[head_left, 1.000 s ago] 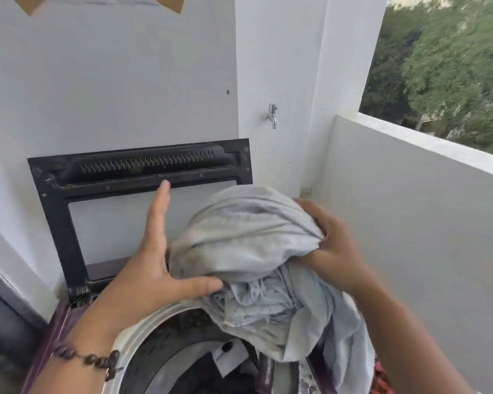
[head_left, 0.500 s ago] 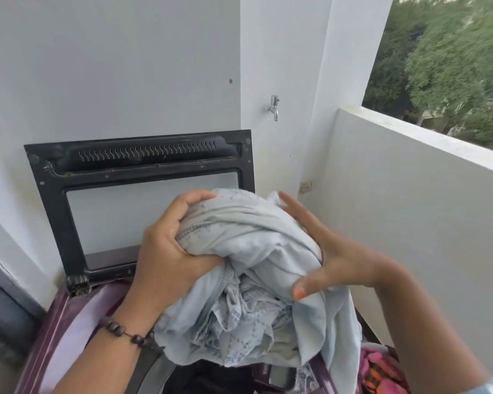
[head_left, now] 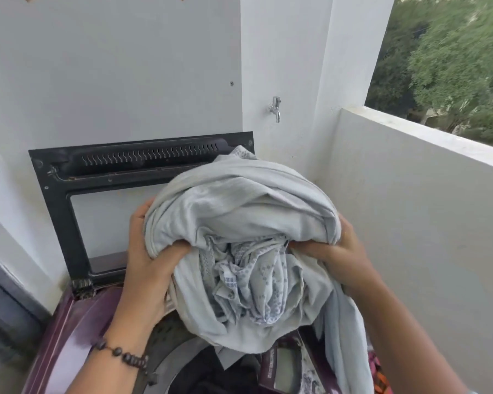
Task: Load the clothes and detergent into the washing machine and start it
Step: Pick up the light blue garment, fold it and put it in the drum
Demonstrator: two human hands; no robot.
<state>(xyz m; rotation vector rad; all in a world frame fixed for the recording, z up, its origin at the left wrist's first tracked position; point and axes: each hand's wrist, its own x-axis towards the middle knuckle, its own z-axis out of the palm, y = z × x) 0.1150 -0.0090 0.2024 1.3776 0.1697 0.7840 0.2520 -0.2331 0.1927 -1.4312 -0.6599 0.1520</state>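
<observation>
Pale grey bedsheet bundle point(head_left: 248, 245) held up betw. both my hands, directly above the open drum point(head_left: 182, 362) of the purple top-load washing machine point(head_left: 69, 331). My left hand point(head_left: 145, 268) grips its left flank, right hand point(head_left: 339, 251) clutches the right fold; equally near. Loose tail hangs right, outside the rim, likely snag. Dark clothes point(head_left: 211, 376) already in the drum. Lid point(head_left: 63, 194) upright behind; tap point(head_left: 276, 108) on wall, well apart.
</observation>
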